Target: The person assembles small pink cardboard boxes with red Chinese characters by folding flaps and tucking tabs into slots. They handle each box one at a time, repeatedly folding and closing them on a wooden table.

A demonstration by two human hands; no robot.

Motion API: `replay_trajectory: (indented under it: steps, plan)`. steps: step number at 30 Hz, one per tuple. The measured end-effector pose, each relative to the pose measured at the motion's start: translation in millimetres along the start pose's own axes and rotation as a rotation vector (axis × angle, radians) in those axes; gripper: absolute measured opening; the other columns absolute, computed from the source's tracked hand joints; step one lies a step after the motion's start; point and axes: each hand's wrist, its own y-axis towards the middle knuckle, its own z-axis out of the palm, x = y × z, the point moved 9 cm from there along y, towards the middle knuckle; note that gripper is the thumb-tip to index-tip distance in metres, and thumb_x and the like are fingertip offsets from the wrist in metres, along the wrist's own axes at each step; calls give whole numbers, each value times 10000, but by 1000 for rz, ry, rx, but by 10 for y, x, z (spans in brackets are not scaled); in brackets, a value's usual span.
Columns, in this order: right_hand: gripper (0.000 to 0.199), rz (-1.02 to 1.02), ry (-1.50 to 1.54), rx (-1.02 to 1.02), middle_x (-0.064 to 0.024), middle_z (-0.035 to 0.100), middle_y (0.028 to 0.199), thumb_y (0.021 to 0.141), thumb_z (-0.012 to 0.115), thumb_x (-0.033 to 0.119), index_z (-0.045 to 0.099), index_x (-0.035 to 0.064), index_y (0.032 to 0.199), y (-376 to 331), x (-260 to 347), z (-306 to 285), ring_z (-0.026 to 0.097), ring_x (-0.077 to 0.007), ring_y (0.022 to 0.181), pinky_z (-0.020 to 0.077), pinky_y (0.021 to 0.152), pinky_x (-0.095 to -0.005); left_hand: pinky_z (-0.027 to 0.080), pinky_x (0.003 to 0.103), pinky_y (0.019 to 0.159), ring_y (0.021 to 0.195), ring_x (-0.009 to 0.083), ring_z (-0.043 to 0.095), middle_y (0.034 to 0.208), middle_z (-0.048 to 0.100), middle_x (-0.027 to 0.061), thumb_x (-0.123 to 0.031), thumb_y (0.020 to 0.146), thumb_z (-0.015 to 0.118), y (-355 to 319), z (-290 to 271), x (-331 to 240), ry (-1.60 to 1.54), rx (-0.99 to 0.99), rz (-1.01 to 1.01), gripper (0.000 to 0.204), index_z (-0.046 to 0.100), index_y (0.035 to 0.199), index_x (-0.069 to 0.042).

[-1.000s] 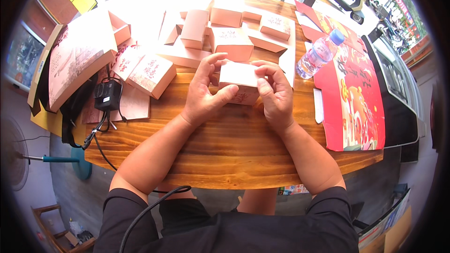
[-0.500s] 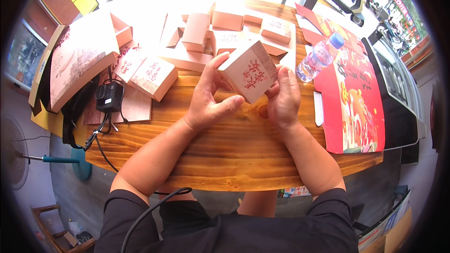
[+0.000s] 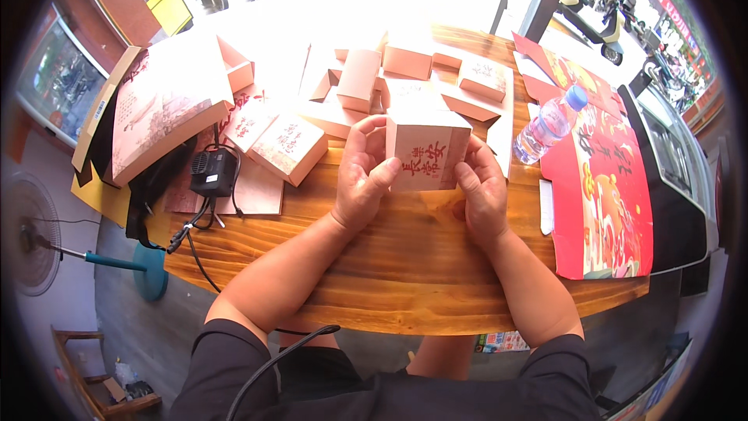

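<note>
My left hand (image 3: 362, 179) and right hand (image 3: 485, 195), both curled, grip a printed box (image 3: 427, 160) at its sides over mid-worktop (image 3: 405, 296). Wood shows through to the near edge; a black adapter (image 3: 214, 171) sits leftward, a bottle (image 3: 548, 131) toward the right edge.

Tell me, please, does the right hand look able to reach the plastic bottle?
Probably yes: the plastic bottle is near the right hand, with nothing tall between, though that hand holds the small box.

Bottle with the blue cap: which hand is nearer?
Right. The right hand is left of the bottle and lower in view; the left hand is farther left, across the held box.
</note>
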Motion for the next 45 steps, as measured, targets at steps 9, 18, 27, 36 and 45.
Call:
replay_trajectory:
  steps: [9, 18, 27, 36, 45]
  plan:
    - [551, 13, 26, 17, -112, 535, 1311, 920, 574, 76, 359, -24, 1417, 13, -46, -31, 516, -194, 1216, 434, 1016, -346, 422, 301, 999, 1152, 143, 522, 1262, 545, 78, -190, 986, 571, 7, 15, -18, 107, -18, 69, 447, 417, 1359, 3]
    - [607, 5, -26, 22, -117, 501, 1307, 887, 596, -33, 307, 3, 1420, 8, 11, 64, 511, -231, 1234, 507, 1004, -405, 418, 290, 1000, 1151, 136, 522, 1250, 558, 71, -242, 987, 598, 6, 0, -16, 123, -13, 64, 491, 422, 1370, 11]
    - [583, 19, 13, 33, -128, 523, 1298, 896, 629, 16, 350, 2, 1408, 15, -30, 13, 547, -216, 1187, 482, 1012, -386, 411, 298, 1011, 1157, 143, 518, 1246, 556, 82, -252, 965, 631, 10, 17, -16, 90, -14, 45, 516, 417, 1355, 10]
    - [543, 64, 38, 38, -108, 603, 1176, 912, 638, 78, 406, -10, 1394, 25, -12, 40, 587, -193, 1099, 484, 954, -337, 407, 303, 1014, 1155, 141, 513, 1240, 545, 73, -221, 965, 624, -9, -33, 11, 94, -23, 43, 480, 422, 1336, 8]
    - [589, -51, -14, 65, -138, 495, 1338, 925, 632, 96, 339, -10, 1425, 12, 8, 11, 526, -218, 1206, 485, 988, -366, 418, 314, 1007, 1151, 154, 521, 1238, 542, 83, -168, 951, 630, 4, 0, -24, 123, -28, 81, 485, 400, 1345, -4]
